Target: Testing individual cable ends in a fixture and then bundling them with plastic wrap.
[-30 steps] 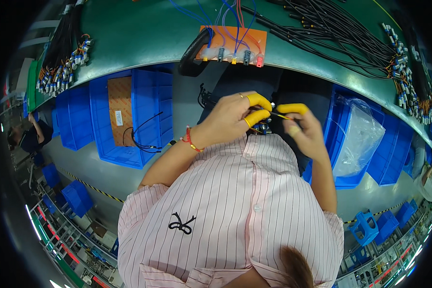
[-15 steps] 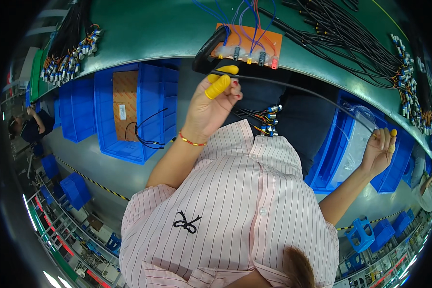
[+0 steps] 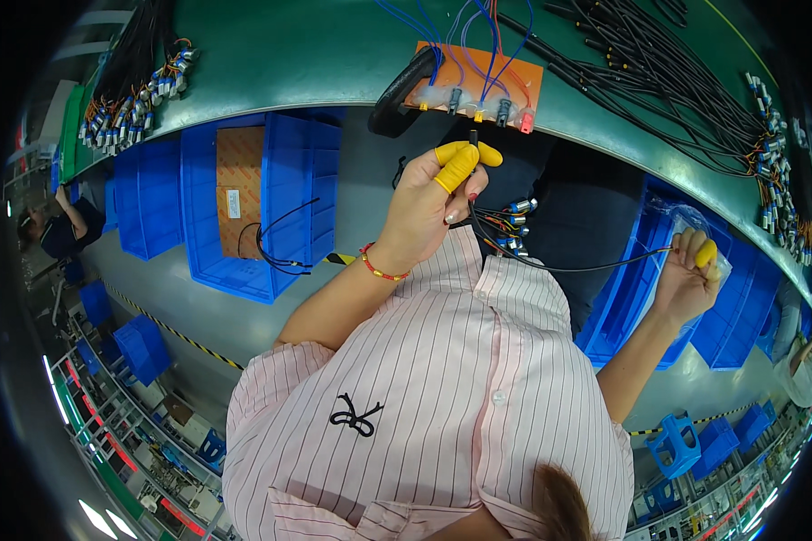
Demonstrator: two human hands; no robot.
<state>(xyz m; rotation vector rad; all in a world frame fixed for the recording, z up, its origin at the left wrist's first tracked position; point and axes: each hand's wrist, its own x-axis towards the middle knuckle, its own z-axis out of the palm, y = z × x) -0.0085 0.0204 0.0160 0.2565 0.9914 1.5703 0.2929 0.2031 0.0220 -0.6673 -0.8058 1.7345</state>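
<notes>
A thin black cable [image 3: 568,270] hangs in a slack curve between my hands. My left hand [image 3: 424,198], with yellow finger cots, pinches it near one end, whose black tip points up just below the orange board [image 3: 523,83]. That board sits at the table edge and carries a row of yellow, dark and red connectors with blue, purple and red wires. Out to the right, my right hand [image 3: 681,287], a yellow cot on a finger, is closed around the cable's other end, where some coloured wire shows. Several cables with silver-blue connectors [image 3: 514,225] lie at my lap.
Black cables [image 3: 659,81] spread over the green table [image 3: 280,63] at right, and a connector bundle [image 3: 140,99] hangs at left. Blue bins [image 3: 289,198] stand below the table on both sides. A black handle-like loop [image 3: 397,99] adjoins the board.
My left hand has shifted slightly right and down, turning the cable tip upward. My right hand has come a little inward, and the cable, straighter before, now sags.
</notes>
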